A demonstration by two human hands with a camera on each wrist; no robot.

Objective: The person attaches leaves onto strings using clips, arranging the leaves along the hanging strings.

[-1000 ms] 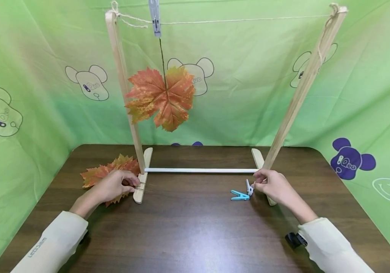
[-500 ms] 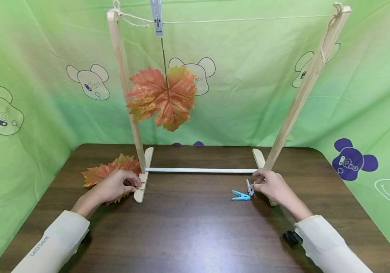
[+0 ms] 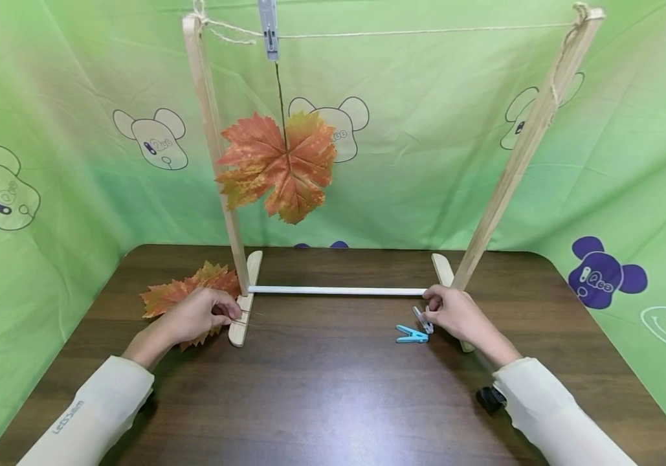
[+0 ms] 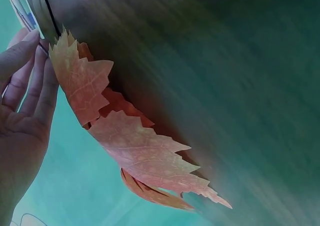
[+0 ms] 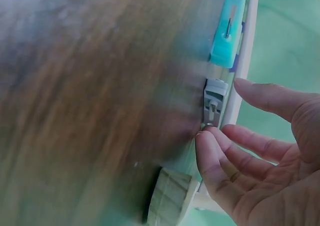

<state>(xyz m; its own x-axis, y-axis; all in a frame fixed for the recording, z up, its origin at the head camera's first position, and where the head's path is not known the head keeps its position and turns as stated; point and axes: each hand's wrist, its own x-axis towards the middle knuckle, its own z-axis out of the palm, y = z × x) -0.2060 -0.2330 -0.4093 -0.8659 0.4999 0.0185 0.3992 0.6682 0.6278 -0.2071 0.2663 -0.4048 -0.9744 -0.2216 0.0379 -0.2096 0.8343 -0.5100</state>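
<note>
Near the frame's left foot, my left hand [image 3: 200,317] pinches the thin stem of an orange-red artificial maple leaf [image 3: 164,298]. Parts of that leaf lie behind the hand; the left wrist view shows its jagged lobes [image 4: 135,141]. On the right, my right hand [image 3: 455,314] is at a grey clothespin [image 3: 424,321] on the table, thumb and fingers apart. Its fingertips touch one end of the clip in the right wrist view. A light-blue clothespin [image 3: 411,334] lies beside the grey one. Another grey clothespin [image 3: 270,32] on the string [image 3: 426,32] holds up a second maple leaf [image 3: 292,171] by its stem.
Two wooden posts, left [image 3: 210,129] and right [image 3: 527,149], carry the string. A white rod [image 3: 338,290] joins their feet low down. The brown table [image 3: 321,388] reaches back to a green printed curtain [image 3: 402,162].
My right hand has shifted slightly left over the grey clothespin, whose upper end now leans further left. The left hand stays at the leaf stem. The head view has shifted slightly.
</note>
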